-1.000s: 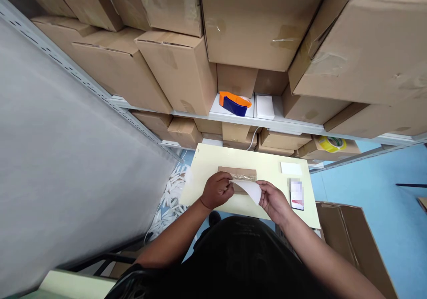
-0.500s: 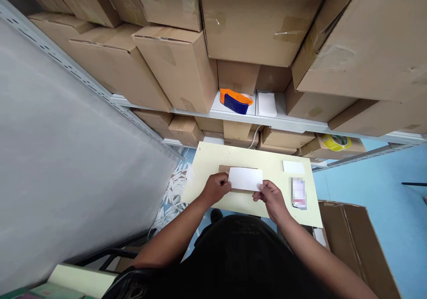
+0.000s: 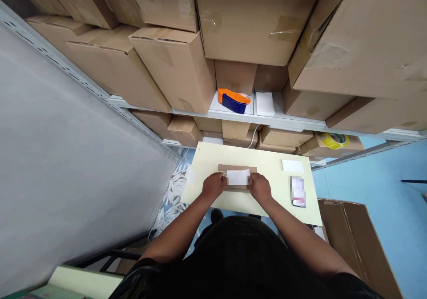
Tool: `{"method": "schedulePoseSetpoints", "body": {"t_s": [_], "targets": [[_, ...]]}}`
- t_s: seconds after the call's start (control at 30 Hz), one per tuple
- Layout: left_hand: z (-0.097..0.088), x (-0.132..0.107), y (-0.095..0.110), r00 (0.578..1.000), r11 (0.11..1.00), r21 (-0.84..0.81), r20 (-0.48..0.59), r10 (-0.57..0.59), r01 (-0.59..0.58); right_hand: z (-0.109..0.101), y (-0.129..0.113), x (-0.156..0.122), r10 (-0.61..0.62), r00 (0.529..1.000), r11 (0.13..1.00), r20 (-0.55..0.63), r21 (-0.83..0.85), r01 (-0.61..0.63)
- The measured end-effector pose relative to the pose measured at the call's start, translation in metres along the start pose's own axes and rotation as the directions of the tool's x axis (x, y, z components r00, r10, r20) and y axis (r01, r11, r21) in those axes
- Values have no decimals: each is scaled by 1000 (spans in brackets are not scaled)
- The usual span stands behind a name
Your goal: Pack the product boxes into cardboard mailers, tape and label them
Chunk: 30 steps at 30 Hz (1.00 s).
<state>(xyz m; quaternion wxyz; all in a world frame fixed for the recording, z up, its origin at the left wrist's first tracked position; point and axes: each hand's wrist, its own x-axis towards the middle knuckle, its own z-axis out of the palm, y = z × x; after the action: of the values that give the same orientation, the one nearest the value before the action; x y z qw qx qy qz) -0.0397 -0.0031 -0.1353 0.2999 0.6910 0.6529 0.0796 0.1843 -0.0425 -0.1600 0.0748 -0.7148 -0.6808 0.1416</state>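
A white paper slip [image 3: 238, 177] lies over a flat brown cardboard box [image 3: 233, 167] on the pale yellow table [image 3: 267, 156]. My left hand [image 3: 214, 187] is closed at the slip's left end, fingers curled down against the box. Some clear, shiny material and a small yellow mark show beside those fingertips. At the slip's right end, my right hand [image 3: 260, 187] is also closed, its thumb and fingers pinching the edge. Both hands hide the slip's ends, and its underside cannot be seen.
A stack of white slips [image 3: 292, 166] and a pixelated phone-like item [image 3: 298, 192] lie on the table's right side. Shelves behind hold cardboard boxes [image 3: 173, 63], an orange and blue tape dispenser [image 3: 234, 101] and a yellow tape roll [image 3: 334, 140]. An open carton [image 3: 353, 236] stands at the right.
The slip has come down onto the box, looking smaller and more level. My right hand has moved left and slightly up, its fingers now curled in. My left hand has shifted slightly left.
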Motion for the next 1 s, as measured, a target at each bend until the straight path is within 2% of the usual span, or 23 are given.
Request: {"method": "schedulePoseSetpoints", "body": {"t_s": [0.17, 0.3, 0.43, 0.57, 0.63, 0.73, 0.8, 0.83, 0.93, 1.0], "targets": [[11, -5, -6, 1000, 996, 88, -9, 21, -20, 11, -2, 2, 44, 999, 998, -3, -43, -44], [17, -10, -10, 999, 994, 104, -6, 44, -44, 15, 8, 0, 90, 996, 996, 17, -8, -90], [21, -12, -13, 999, 995, 90, 20, 41, -43, 27, 26, -6, 262, 964, 939, 55, 216, -267], [25, -13, -19, 998, 996, 76, 58, 37, -42, 42, 37, -14, 270, 962, 847, 32, 467, -253], [28, -14, -24, 998, 996, 64, 35, 56, -58, 46, 39, -16, 322, 938, 762, 126, 554, -335], [35, -15, -34, 988, 997, -14, -131, 78, -81, 46, 38, -14, 392, 863, 623, 319, 598, -504], [41, -15, -40, 971, 991, -111, -233, 53, -80, 45, 38, -9, 398, 834, 585, 382, 594, -551], [44, -14, -43, 970, 983, -173, -241, 17, -60, 44, 37, -6, 402, 826, 579, 395, 590, -563], [51, -11, -45, 987, 933, -356, -121, -109, 59, 44, 34, 7, 451, 792, 569, 412, 551, -611], [53, -9, -44, 990, 896, -432, -45, -133, 101, 45, 31, 16, 486, 776, 577, 403, 518, -631]]}}
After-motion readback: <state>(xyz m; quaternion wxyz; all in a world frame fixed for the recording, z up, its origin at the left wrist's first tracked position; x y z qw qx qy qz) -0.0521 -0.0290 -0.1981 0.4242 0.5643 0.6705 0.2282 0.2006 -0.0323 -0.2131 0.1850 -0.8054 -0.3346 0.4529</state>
